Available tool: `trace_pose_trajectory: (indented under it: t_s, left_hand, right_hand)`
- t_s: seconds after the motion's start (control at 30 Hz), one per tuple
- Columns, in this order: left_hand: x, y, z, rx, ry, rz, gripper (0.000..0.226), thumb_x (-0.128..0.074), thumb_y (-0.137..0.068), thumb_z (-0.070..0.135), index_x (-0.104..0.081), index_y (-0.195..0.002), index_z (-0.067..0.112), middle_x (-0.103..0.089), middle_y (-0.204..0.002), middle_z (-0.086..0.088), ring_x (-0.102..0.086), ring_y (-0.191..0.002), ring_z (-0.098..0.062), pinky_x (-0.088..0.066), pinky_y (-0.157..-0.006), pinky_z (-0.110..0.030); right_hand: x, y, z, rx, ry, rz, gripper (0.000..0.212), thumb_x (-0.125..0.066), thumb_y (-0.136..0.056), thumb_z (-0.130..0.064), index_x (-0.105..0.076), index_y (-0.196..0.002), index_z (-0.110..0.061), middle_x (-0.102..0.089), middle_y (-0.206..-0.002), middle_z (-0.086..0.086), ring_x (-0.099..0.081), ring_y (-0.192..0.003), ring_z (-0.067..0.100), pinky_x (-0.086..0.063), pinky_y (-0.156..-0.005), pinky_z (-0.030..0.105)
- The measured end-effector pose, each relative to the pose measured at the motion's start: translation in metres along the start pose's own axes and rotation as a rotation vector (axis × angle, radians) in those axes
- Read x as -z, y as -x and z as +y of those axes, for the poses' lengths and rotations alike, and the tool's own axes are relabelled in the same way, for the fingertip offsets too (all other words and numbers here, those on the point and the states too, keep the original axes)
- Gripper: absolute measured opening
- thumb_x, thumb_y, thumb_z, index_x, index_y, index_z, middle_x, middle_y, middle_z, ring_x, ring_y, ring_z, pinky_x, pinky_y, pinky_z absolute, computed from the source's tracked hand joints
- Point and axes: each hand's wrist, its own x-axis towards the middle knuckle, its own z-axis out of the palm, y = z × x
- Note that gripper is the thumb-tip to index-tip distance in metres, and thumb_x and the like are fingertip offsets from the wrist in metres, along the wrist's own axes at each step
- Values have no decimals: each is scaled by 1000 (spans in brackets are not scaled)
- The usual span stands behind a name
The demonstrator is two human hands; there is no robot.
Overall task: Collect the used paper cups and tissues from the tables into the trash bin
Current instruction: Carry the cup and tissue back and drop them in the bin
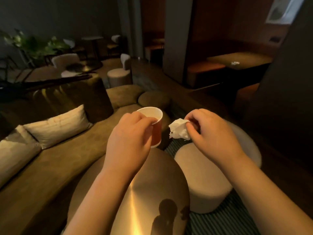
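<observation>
My left hand [130, 134] grips an orange paper cup [156, 131] with a white inside, held upright by its rim and side above the far edge of a round brass table [149, 192]. My right hand [213, 133] pinches a crumpled white tissue [179, 130] between thumb and fingers, just right of the cup and apart from it. Another crumpled tissue [235, 63] lies on a dark table [245, 60] in the booth at the far right. No trash bin shows in this view.
A long olive sofa [50, 163] with pale cushions [57, 126] runs along the left. Pale round stools [203, 177] stand right of the brass table on a striped rug [225, 221]. Chairs, small tables and plants fill the back left.
</observation>
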Motion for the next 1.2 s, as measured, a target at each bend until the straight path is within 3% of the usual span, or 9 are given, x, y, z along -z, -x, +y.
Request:
trace_pose_trajectory:
  t_s: [0.33,0.53,0.67,0.87,1.0,1.2]
  left_hand:
    - [56,48,92,-67,-25,64,29,-62,-82,19,-66,-110,21,-62,-98,5,-54,-92,-17,-45,-70,-25]
    - [90,125,164,31,-13,85,37,-43,-87,38,-66,-111,20,-62,-100,7,-50,-94,-10,-30,-74,-9]
    - [117,182,193,130,-81,88,28,-54,-85,27,-66,-110,20,-63,-99,6,-48,-92,-7,-30,-74,-10]
    - [185,267,202,326,-174,106,27,-56,-84,24,-66,-109,22,-62,-98,7,-53,-92,-11,-42,-73,-21]
    - [227,332,199,408,-278,162,25,-61,-85,20,-66,-109,21,-61,-99,7,-44,-94,-3,-32,-75,-12]
    - [292,454,201,556,-371,201,31,-46,-89,33,-64,-111,21,-59,-99,9,-41,-92,1,-31,-74,-10]
  right_hand:
    - [99,88,13,-18,-25,78,13,-51,-93,-34,-59,-101,-28,-50,-93,-19,-50,-84,-5,-40,-60,7]
    - [140,162,10,72,-89,19,8,-52,-91,-37,-57,-97,-34,-49,-90,-24,-50,-87,-9,-42,-62,6]
    - [148,205,-5,152,-134,-29,8,-50,-90,-39,-55,-95,-35,-46,-84,-25,-48,-83,-10,-39,-61,5]
    - [151,246,-69,320,-287,-136,15,-48,-90,-36,-59,-98,-29,-53,-91,-18,-52,-85,0,-44,-63,14]
    - [143,281,-126,432,-390,-212,8,-51,-90,-34,-56,-95,-32,-52,-89,-18,-50,-84,-3,-38,-64,12]
    - [123,349,-230,619,-481,-353,4,-52,-90,-33,-55,-92,-34,-52,-87,-19,-49,-85,-4,-39,-64,12]
